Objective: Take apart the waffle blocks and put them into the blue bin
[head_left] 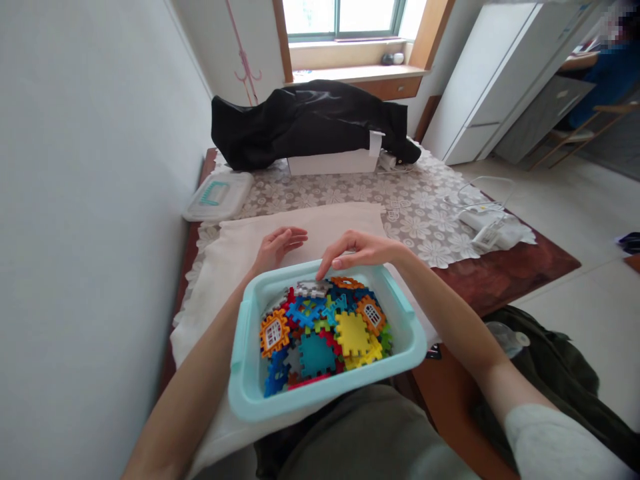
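A light-blue plastic bin (240, 333) full of toothed plastic building pieces sits in front of my body at the table's near edge. Behind its far left corner is my left hand (281, 247), open and empty, with fingers stretched to the right. My right hand (356, 250) reaches over the far rim, index finger pointing down at a grey piece (313, 289); whether it touches I cannot tell. Nothing shows in its loosely spread fingers. Among the pieces are a yellow one (353, 335), a teal one (317, 355) and an orange window piece (274, 333).
White cloth (225, 267) lies under the bin over a flowered tablecloth (320, 190). A lidded clear box (220, 197) is at the left, a black cover (310, 123) over a white box at the back. White packaging (487, 227) lies right. The wall borders the left side.
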`<move>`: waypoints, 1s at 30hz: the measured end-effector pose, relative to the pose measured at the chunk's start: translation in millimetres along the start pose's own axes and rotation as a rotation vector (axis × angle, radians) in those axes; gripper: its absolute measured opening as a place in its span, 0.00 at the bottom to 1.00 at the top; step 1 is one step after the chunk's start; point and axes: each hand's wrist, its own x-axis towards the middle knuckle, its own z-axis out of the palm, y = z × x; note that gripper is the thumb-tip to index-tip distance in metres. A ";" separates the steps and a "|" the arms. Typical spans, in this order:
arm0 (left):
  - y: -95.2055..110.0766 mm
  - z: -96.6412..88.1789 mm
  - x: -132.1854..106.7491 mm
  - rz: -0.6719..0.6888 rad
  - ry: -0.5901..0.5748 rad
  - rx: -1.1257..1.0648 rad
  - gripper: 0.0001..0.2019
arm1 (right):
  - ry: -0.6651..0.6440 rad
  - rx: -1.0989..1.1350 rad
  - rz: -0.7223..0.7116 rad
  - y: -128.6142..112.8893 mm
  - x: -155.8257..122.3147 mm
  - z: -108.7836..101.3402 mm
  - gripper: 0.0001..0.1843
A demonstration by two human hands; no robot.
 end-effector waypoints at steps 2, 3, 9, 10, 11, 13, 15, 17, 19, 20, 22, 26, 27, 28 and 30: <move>7.6 0.6 -6.7 -0.055 -0.030 -0.147 0.26 | 0.035 0.082 0.033 10.0 0.8 -3.9 0.29; 11.6 1.3 -10.9 -0.069 -0.044 -0.188 0.26 | 0.060 0.154 0.046 14.8 0.2 -3.8 0.31; 28.1 2.7 -26.7 -0.086 -0.083 -0.272 0.40 | 0.221 0.615 0.100 34.6 -7.8 10.1 0.49; 29.2 2.2 -26.8 -0.101 -0.082 -0.295 0.40 | 0.233 0.634 0.111 35.3 -8.8 11.6 0.51; 30.1 1.7 -26.6 -0.119 -0.081 -0.314 0.40 | 0.247 0.643 0.125 34.8 -9.8 12.9 0.53; 31.6 1.2 -26.4 -0.153 -0.085 -0.333 0.40 | 0.288 0.654 0.159 30.3 -12.5 16.1 0.54; 32.8 1.9 -27.3 -0.169 -0.088 -0.343 0.40 | 0.341 0.666 0.180 23.4 -15.9 20.4 0.54; 33.8 3.2 -29.2 -0.172 -0.085 -0.348 0.40 | 0.383 0.679 0.184 19.0 -18.1 23.9 0.54; 34.4 4.2 -31.1 -0.181 -0.084 -0.341 0.40 | 0.391 0.687 0.183 21.4 -17.2 22.9 0.54; 34.5 4.3 -31.8 -0.186 -0.083 -0.342 0.40 | 0.384 0.687 0.182 25.4 -15.4 20.2 0.55; 34.3 3.4 -32.7 -0.194 -0.074 -0.363 0.39 | 0.355 0.679 0.174 36.6 -9.8 10.9 0.56; 33.5 -0.9 -31.9 -0.224 -0.078 -0.357 0.38 | 0.350 0.679 0.129 53.3 -2.1 -7.7 0.56; 33.3 -1.9 -31.2 -0.233 -0.081 -0.346 0.37 | 0.351 0.684 0.123 53.9 -2.2 -9.7 0.57; 33.1 -2.7 -30.4 -0.236 -0.079 -0.339 0.36 | 0.351 0.687 0.126 53.3 -2.8 -10.5 0.57; 32.7 -3.6 -28.5 -0.231 -0.068 -0.338 0.32 | 0.354 0.686 0.143 50.0 -4.7 -9.3 0.58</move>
